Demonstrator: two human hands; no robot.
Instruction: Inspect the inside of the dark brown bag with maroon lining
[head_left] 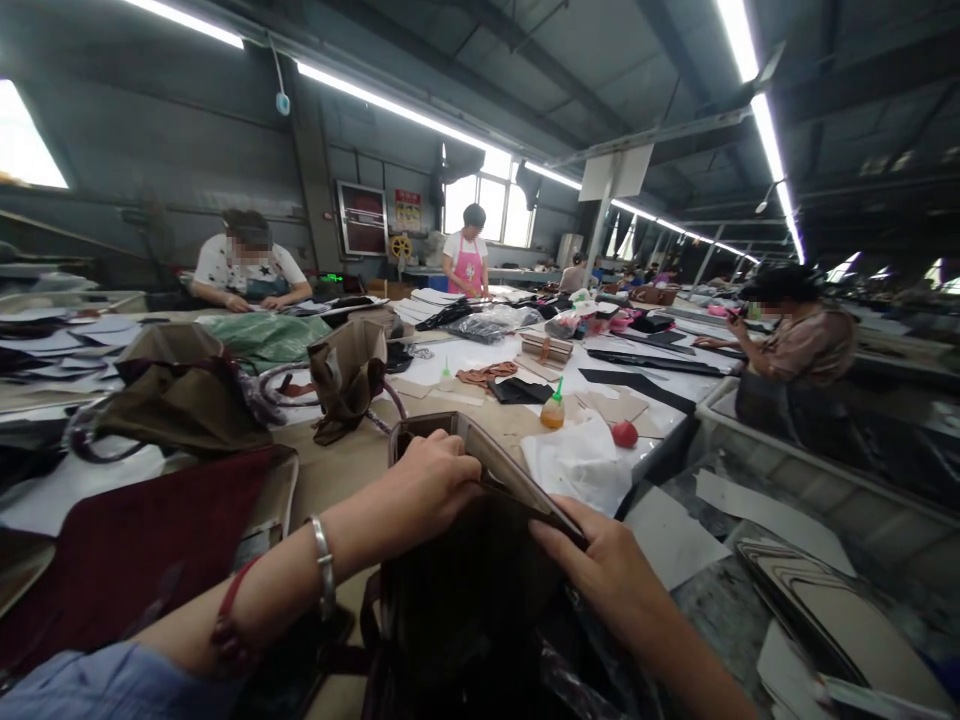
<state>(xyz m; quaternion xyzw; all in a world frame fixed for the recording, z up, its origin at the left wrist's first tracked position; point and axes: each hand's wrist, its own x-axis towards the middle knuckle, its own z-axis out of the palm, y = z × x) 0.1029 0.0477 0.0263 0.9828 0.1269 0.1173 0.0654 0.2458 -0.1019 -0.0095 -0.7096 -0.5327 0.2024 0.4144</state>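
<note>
A dark bag (465, 590) with a pale lining stands open at the bottom centre of the head view. My left hand (439, 475) is at its upper rim, fingers curled over the edge and fingertips partly inside the opening. At the right end of the rim, my right hand (592, 545) pinches the edge between thumb and fingers. A silver bangle and a red band circle my left wrist. Just beyond lie a glue bottle (553, 410) with a green tip, a red round object (624, 433) and a white sheet (581, 460).
Brown bags (184, 400) and a maroon piece (157, 550) lie left. Pale panels (840, 610) are stacked lower right, beside a long bin (810, 450). Several people work around the cluttered table (499, 425), one in a pink apron (469, 268).
</note>
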